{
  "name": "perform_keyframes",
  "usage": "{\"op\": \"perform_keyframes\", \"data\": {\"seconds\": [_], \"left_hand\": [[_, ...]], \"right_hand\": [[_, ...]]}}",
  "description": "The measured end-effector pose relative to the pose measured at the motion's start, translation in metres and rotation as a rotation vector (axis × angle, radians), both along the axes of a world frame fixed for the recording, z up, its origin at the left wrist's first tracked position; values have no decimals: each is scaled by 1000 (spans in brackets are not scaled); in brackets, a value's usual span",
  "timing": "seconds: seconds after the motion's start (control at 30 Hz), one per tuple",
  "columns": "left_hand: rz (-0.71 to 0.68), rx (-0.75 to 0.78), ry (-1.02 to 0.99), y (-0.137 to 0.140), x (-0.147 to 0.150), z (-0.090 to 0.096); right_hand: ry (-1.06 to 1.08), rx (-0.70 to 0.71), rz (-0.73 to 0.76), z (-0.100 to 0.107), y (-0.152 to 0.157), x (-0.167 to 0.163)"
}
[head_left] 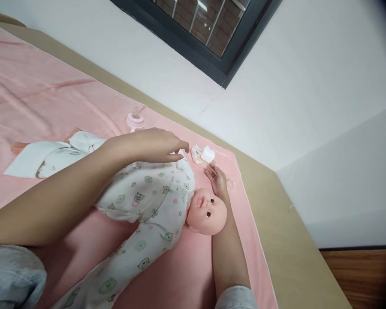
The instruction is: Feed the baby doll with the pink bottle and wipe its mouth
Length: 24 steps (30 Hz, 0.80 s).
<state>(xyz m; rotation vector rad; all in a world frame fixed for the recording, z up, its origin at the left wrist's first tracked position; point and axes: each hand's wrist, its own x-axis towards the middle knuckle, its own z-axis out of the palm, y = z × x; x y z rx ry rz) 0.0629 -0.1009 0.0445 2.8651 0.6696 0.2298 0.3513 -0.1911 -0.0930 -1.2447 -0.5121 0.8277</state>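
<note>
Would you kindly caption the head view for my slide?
Left hand over a doll, right hand near its head, pink blanket beneath.

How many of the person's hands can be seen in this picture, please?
2. The left hand is over the upper body of the doll; the right hand is beside its head, near a small white item. Neither hand is hidden.

Doll head (208, 211): smooth, plastic-looking, soft sheen. Suit (157, 201): matt printed cloth, lightly creased. Blanket (83, 98): soft matt cloth, short nap, rippled. Bottle (135, 122): plastic-looking, clear glossy teat, smooth collar. Packet (197, 154): thin, crinkled, shiny film. Sleeve (13, 274): denim-like cloth, matt. Table (276, 223): smooth, wood-like, low sheen. Wall (292, 107): matt paint. Window frame (223, 71): metal-looking, satin. Floor (366, 274): wood-grained, faintly glossy.
</note>
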Motion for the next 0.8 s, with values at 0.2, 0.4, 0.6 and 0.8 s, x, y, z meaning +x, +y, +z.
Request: {"op": "perform_keyframes", "data": {"seconds": [0.2,0.4,0.6,0.8], "left_hand": [[-25,-20,35,1,1,0],[-47,21,52,1,2,-1],[-55,28,55,0,3,-2],[-65,40,69,-1,4,-2]], "right_hand": [[-30,6,10,0,0,0],[-29,3,14,1,0,0],[-28,7,-21,0,-1,-1],[-29,15,-17,-1,0,-1]]}}
